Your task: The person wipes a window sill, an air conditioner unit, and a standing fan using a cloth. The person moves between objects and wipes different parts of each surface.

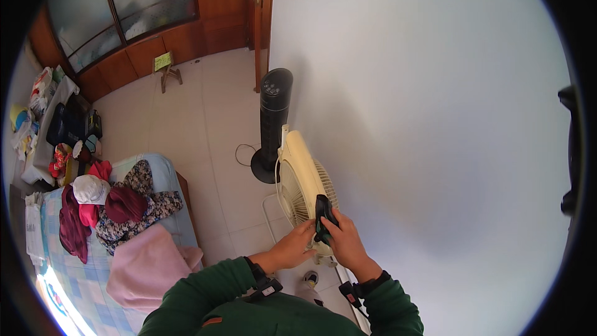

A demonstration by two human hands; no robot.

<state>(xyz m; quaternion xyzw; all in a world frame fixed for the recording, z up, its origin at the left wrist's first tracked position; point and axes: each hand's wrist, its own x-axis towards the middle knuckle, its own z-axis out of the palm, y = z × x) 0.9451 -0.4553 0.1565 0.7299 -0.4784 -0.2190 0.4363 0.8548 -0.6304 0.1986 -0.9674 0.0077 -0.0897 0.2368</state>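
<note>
My right hand (346,242) grips a dark, shiny black object (323,212), too small and too covered to name exactly. It is held in front of a cream box fan (301,168) with a round grille. My left hand (290,246) is just left of the object, its thumb and fingers spread. The left fingertips reach the object's edge; whether they touch it I cannot tell. Both wrists wear black straps with small devices. The lower part of the fan is partly hidden behind my hands.
A black tower fan (275,116) stands behind the cream fan, beside the white wall (419,126). To the left is a bed (172,182) with a pink blanket (144,266), hats and clothes. A small folding stool (167,72) stands near the wooden cabinets (140,58).
</note>
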